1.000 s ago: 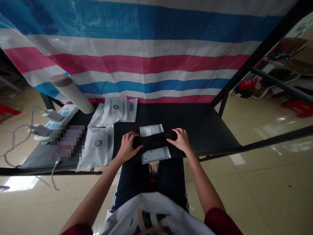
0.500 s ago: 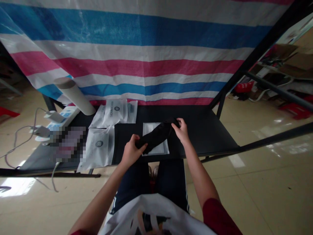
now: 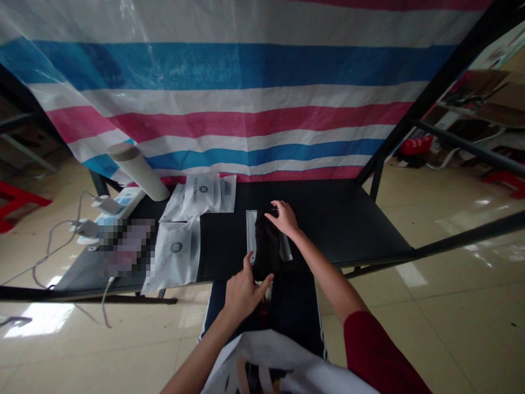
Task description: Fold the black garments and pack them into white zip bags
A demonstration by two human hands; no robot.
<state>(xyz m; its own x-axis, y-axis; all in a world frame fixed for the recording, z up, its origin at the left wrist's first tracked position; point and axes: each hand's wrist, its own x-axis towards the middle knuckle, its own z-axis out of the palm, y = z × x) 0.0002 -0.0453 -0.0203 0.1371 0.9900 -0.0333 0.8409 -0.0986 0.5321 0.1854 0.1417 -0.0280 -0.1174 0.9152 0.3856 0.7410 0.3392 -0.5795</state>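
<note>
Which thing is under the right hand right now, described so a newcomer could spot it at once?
Start at the black table in front of the striped tarp. Near its front edge, a long dark folded piece of fabric lies lengthwise over a flat white packet, with the right hand at its far end. Unlike the white printed bags to its left, it is black.

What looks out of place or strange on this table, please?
The black fabric item looks askew: it lies lengthwise across a narrow white bag, and its near end reaches the front edge of the table. Further left, a pixelated patch hides whatever lies there.
</note>
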